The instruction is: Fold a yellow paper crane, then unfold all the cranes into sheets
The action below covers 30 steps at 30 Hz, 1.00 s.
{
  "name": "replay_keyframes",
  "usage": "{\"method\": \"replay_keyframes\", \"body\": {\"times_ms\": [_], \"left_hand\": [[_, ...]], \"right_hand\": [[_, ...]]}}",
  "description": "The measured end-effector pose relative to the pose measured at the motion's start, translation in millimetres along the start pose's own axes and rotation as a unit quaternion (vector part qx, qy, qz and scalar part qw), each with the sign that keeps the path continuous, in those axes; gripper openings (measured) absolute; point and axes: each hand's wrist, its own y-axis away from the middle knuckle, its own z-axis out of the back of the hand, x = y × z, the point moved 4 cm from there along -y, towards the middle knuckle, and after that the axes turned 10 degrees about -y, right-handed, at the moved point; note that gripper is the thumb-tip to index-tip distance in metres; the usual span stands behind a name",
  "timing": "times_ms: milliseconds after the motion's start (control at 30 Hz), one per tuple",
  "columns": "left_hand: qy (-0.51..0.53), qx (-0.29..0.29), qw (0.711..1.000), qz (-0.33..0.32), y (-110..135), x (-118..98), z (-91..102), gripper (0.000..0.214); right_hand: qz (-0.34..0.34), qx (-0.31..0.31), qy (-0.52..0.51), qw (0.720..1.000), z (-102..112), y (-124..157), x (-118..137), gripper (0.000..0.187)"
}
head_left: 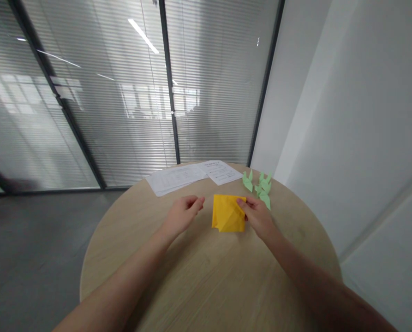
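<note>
A folded sheet of yellow paper (228, 216) is held up over the table, with crease lines across its face and a loose edge at its lower left. Its upper right edge is pinched between the thumb and fingers of my right hand (258, 216). To the left of the paper, a short gap away, is my left hand (182, 215); its fingers are curled together and nothing shows in them. Just beyond my right hand stand several light green folded paper figures (265, 183), with pointed tips sticking up.
Printed white sheets (178, 177) lie overlapping at the far side of the round wooden table (206, 276). Behind it is a glass partition with blinds (219, 110). A white wall (372, 120) rises close on the right, and grey floor (46, 249) shows at left.
</note>
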Motion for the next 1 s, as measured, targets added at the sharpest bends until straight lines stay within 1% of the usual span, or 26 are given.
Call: {"method": "replay_keyframes", "body": {"times_ms": [33,67,100,200,267,333,400,467,533,600,667,733,767,800,867,1000], "left_hand": [[0.005,-0.013,1.0,-0.02,-1.1,-0.5,0.8,0.05],[0.024,-0.011,0.999,-0.033,-1.7,-0.9,-1.2,0.046],[0.05,0.006,0.998,-0.037,-1.8,-1.0,-5.9,0.045],[0.123,0.097,0.988,-0.007,0.6,1.7,-28.9,0.045],[0.141,0.154,0.978,0.023,2.8,6.3,-43.8,0.044],[0.145,0.183,0.971,0.048,3.2,13.5,-53.2,0.043],[0.157,0.186,0.967,0.068,0.7,22.5,-56.8,0.043],[0.178,0.174,0.965,0.087,-4.1,32.8,-56.9,0.044],[0.193,0.151,0.964,0.105,-10.0,43.5,-55.6,0.043],[0.186,0.116,0.969,0.116,-15.7,52.8,-53.1,0.038],[0.132,0.068,0.983,0.111,-19.8,58.7,-48.7,0.034],[0.027,0.015,0.995,0.093,-21.1,60.1,-43.1,0.036],[-0.031,-0.005,0.996,0.083,-20.7,59.2,-40.9,0.038],[-0.086,-0.019,0.993,0.073,-19.9,57.9,-39.5,0.04],[-0.173,-0.028,0.983,0.057,-17.4,54.9,-39.6,0.04],[-0.313,-0.039,0.949,0.003,-14.1,49.3,-45.8,0.036]], "right_hand": [[-0.012,0.005,-0.002,1.0,-0.8,-0.1,-2.3,0.037],[-0.025,0.017,-0.003,1.0,-2.7,0.2,-4.9,0.037],[-0.038,0.031,-0.003,0.999,-5.3,0.9,-7.8,0.037],[-0.07,0.077,-0.02,0.994,-15.5,4.5,-17.6,0.037],[-0.086,0.1,-0.047,0.99,-21.9,6.8,-24.0,0.037],[-0.102,0.121,-0.08,0.984,-26.6,7.8,-30.1,0.035],[-0.112,0.14,-0.102,0.978,-28.4,6.9,-35.4,0.035],[-0.108,0.152,-0.096,0.978,-26.7,4.2,-39.4,0.042],[-0.078,0.148,-0.031,0.985,-21.4,0.5,-41.5,0.056],[-0.028,0.136,0.079,0.987,-15.8,-2.4,-41.5,0.066],[0.018,0.134,0.178,0.975,-14.0,-3.2,-41.2,0.07],[0.052,0.148,0.253,0.955,-16.8,-2.5,-42.0,0.067],[0.064,0.154,0.291,0.942,-19.3,-2.0,-42.9,0.063],[0.072,0.156,0.331,0.928,-21.8,-1.7,-44.0,0.06],[0.068,0.148,0.406,0.899,-25.8,-1.7,-46.9,0.058],[0.021,0.104,0.508,0.855,-27.6,-3.8,-52.0,0.06]]}}
